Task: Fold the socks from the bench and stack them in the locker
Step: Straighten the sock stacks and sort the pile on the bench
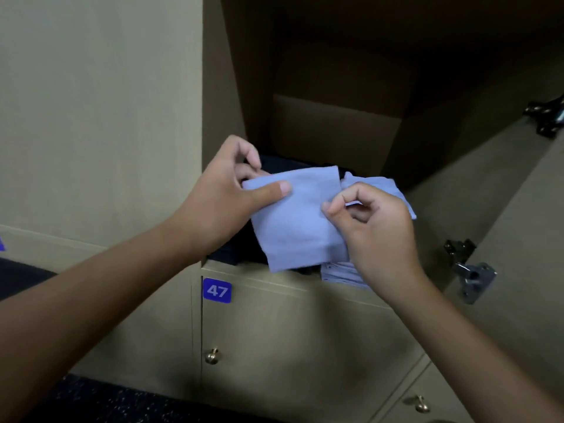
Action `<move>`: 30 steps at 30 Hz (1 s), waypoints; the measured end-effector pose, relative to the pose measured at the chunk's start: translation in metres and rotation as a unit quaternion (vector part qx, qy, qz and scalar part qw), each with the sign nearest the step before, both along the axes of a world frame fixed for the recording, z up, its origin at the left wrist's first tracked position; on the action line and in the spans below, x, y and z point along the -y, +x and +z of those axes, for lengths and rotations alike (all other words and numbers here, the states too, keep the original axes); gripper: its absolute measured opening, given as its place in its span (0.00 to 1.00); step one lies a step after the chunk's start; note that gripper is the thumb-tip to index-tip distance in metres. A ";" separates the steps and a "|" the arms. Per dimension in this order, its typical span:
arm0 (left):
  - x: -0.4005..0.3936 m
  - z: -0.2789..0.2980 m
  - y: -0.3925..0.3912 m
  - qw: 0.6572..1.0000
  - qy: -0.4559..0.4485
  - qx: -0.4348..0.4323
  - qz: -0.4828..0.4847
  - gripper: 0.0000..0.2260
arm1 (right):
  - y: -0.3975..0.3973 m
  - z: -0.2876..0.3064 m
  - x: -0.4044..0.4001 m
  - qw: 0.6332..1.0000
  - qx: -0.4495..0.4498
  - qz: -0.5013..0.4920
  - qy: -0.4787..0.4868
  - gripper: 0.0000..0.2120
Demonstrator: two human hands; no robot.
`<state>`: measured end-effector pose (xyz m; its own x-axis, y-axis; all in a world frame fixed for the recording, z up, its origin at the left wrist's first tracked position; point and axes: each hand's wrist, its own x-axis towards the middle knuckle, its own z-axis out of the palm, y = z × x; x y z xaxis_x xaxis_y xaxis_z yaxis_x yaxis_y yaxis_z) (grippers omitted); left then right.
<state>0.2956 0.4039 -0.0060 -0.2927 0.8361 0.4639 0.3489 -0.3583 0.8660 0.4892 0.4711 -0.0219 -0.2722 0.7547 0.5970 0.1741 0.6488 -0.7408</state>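
Observation:
A light blue sock (300, 221) hangs in front of the open locker (335, 129), held by both hands at the locker's mouth. My left hand (222, 199) pinches its upper left corner, thumb on top. My right hand (375, 230) grips its right side, where the cloth folds back behind the fingers. Dark folded socks (241, 248) lie on the locker floor under the blue one. A pale folded piece (338, 273) sits at the front edge, partly hidden by my right wrist.
The locker door (518, 239) stands open to the right, with a metal hinge (471, 273) on it. Below is a shut locker with a blue "47" label (217, 290) and a brass knob (212, 356). A dark speckled floor (106, 401) lies at the lower left.

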 end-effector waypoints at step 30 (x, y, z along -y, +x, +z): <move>-0.095 0.001 0.083 0.976 0.010 0.197 -0.098 0.17 | 0.062 0.007 -0.051 0.970 -0.196 -0.080 -0.121 0.09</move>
